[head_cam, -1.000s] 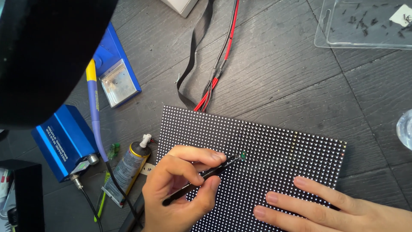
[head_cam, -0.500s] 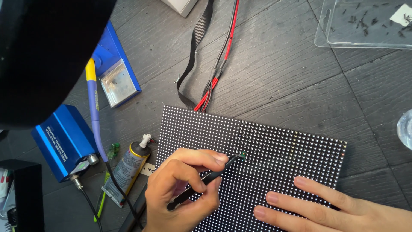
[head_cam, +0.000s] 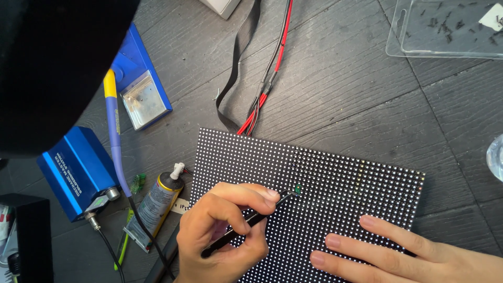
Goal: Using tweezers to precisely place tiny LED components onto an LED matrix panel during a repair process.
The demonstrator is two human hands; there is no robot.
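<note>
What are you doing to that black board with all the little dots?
The left hand grips thin black tweezers, whose tips touch a tiny green-lit spot on the black dotted panel. The right hand lies flat on the panel. A yellow-capped glue tube and blue metal box lie alongside.

left hand (head_cam: 225,230) curled in a pinch grip, right hand (head_cam: 408,257) flat, fingers spread

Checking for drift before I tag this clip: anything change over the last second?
Almost nothing. The left hand keeps its pinch on the thin black tweezers, their tip staying at the small green spot on the black dotted LED panel; it only shifts slightly. The right hand stays flat on the panel. The yellow-capped tube and blue metal box have not moved.
</note>
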